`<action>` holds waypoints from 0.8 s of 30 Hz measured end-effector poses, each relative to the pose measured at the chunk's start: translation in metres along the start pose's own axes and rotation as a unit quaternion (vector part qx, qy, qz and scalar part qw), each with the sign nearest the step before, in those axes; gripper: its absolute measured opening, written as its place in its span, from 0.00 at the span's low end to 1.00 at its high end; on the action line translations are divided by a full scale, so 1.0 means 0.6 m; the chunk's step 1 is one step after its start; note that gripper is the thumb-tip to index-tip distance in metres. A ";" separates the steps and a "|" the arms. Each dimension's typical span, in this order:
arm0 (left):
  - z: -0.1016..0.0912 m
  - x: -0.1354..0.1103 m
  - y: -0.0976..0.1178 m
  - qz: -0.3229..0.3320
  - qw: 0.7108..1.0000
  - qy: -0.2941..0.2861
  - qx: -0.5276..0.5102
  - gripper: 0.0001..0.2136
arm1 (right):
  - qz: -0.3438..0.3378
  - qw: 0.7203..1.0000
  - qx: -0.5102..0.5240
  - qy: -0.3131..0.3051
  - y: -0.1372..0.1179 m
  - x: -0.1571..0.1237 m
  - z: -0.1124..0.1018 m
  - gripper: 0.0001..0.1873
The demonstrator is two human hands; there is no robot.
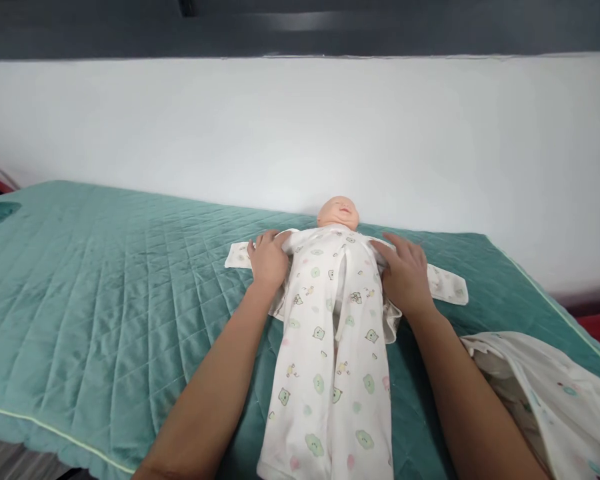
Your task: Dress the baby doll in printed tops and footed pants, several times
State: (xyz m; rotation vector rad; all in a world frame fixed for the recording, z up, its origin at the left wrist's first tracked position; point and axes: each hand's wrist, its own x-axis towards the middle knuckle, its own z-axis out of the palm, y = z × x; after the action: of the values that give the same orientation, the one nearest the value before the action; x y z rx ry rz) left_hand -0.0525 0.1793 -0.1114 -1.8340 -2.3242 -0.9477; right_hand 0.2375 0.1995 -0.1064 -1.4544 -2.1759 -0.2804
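A baby doll [338,213] lies on its back on a green quilted mat [105,287], dressed in a white printed sleepsuit [330,333] with both sleeves spread out. My left hand [267,259] rests on the suit at the doll's shoulder on the left side of the picture, fingers curled on the cloth. Over on the right side my right hand [405,272] lies flat on the suit, fingers stretched toward the chest.
A second white printed garment [545,393] lies crumpled at the mat's right front. A white wall runs close behind the mat. The mat's front edge [55,433] has pale piping. Something red shows at the far left and far right.
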 end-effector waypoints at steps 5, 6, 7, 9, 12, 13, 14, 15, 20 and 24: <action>0.000 -0.004 0.005 0.032 0.999 -0.002 0.008 0.27 | 0.060 0.997 -0.020 -0.054 -0.006 -0.003 0.006 0.34; 0.001 -0.004 0.006 0.031 0.999 -0.003 0.009 0.27 | 0.086 0.994 -0.027 -0.056 -0.004 -0.002 0.005 0.33; 0.000 -0.003 0.006 0.029 1.000 -0.004 0.010 0.27 | 0.113 0.991 -0.030 -0.061 0.000 -0.001 0.003 0.32; 0.000 -0.004 0.007 0.016 1.000 -0.005 0.014 0.27 | 0.168 0.982 -0.025 -0.081 0.010 0.004 -0.001 0.30; -0.004 -0.008 0.005 -0.005 1.000 -0.015 0.025 0.26 | 0.225 0.968 -0.008 -0.108 0.027 0.013 -0.002 0.29; -0.006 -0.010 0.004 -0.007 0.999 -0.021 0.028 0.26 | 0.235 0.966 -0.004 -0.112 0.030 0.014 -0.001 0.29; -0.008 -0.014 0.003 -0.007 0.999 -0.026 0.031 0.26 | 0.239 0.964 0.000 -0.115 0.032 0.015 0.000 0.29; -0.011 -0.017 0.001 -0.005 0.999 -0.030 0.032 0.27 | 0.237 0.964 0.002 -0.117 0.031 0.015 0.000 0.29; -0.019 -0.028 -0.007 -0.005 0.999 -0.035 0.020 0.26 | 0.149 0.987 0.052 -0.041 -0.009 -0.003 -0.030 0.27; -0.022 -0.026 -0.008 -0.005 0.999 -0.033 0.006 0.25 | 0.062 0.977 0.203 0.032 -0.088 0.018 -0.080 0.20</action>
State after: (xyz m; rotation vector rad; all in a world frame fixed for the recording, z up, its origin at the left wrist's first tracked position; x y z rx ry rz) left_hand -0.0564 0.1592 -0.1088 -1.8793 -2.3721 -0.8850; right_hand 0.2008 0.1657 -0.0545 -1.3170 -1.9372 0.1528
